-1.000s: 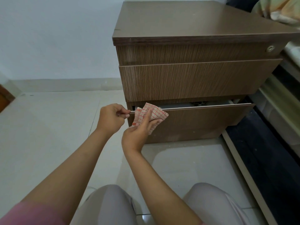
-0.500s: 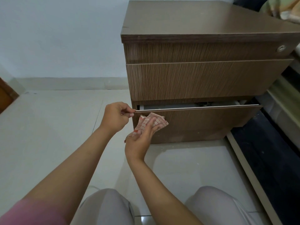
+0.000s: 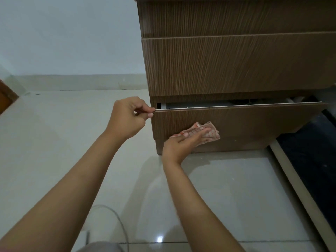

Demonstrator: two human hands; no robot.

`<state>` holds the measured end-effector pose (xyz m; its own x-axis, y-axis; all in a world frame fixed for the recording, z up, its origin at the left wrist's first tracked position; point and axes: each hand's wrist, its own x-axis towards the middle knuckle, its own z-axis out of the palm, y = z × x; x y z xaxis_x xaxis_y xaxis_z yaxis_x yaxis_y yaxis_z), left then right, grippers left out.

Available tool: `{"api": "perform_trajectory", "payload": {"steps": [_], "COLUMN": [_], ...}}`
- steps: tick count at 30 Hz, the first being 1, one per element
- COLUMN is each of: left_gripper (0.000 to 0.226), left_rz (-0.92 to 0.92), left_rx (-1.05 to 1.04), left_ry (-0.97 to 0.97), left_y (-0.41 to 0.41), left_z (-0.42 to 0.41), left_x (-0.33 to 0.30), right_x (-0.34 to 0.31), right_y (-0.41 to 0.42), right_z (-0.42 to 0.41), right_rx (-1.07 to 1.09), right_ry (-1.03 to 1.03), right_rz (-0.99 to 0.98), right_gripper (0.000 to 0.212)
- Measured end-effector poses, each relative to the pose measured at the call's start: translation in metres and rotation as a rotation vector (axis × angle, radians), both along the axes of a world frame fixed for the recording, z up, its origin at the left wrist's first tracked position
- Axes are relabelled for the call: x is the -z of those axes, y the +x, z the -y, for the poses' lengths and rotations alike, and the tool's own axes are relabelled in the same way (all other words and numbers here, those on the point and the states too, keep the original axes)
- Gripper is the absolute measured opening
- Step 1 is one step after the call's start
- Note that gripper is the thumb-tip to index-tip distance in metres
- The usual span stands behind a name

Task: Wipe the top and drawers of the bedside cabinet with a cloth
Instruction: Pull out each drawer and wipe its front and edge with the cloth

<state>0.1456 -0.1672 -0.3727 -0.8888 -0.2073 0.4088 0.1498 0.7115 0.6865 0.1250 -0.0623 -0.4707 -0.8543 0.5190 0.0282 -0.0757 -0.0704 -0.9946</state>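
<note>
A person's left hand (image 3: 127, 118) pinches the top edge of the brown wood-grain bedside cabinet's bottom drawer (image 3: 245, 122), pulled slightly out, while the right hand (image 3: 183, 142), fingers flat, presses a red-and-white checked cloth (image 3: 209, 135) against its front.

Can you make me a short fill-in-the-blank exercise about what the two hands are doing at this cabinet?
1. The left hand pinches the top edge of the ___ drawer.
2. The right hand presses a checked ___ against that drawer's front.
3. That drawer is pulled slightly ___.
4. The cabinet stands on a pale ___ floor.

Missing words: bottom; cloth; open; tiled
</note>
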Motion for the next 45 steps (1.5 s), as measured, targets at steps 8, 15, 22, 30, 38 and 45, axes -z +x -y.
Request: {"api": "perform_trajectory", "payload": {"steps": [8,15,22,30,38,45], "left_gripper": [0.012,0.014,0.013,0.013,0.008,0.011], "left_rz": [-0.142,-0.313,-0.375,-0.422,-0.407,-0.417], "left_rx": [-0.043,-0.132,-0.118,-0.043,-0.013,-0.106], "left_ry": [-0.020,-0.254,-0.313,-0.386,-0.298,-0.135], "left_y": [0.001,0.010,0.003,-0.014,-0.022,-0.024], "left_z": [-0.004,-0.025,-0.020,-0.009,-0.003,-0.010], "left_x": [0.009,0.029,0.034,0.034,0.037,0.041], "right_x": [-0.011,-0.035,-0.033,-0.035,-0.038,-0.038], "right_y": [-0.060,-0.067,-0.072,-0.083,-0.085,-0.082], "right_z": [-0.113,-0.146,-0.143,-0.146,-0.138,-0.141], "right_rx": [0.188,0.166,0.189,0.111,0.140,0.089], "right_ry": [0.121,0.220,0.218,0.225,0.304,0.295], "right_rz": [0.220,0.254,0.224,0.146,0.181,0.185], "right_gripper": [0.088,0.092,0.085,0.085,0.084,0.085]}}
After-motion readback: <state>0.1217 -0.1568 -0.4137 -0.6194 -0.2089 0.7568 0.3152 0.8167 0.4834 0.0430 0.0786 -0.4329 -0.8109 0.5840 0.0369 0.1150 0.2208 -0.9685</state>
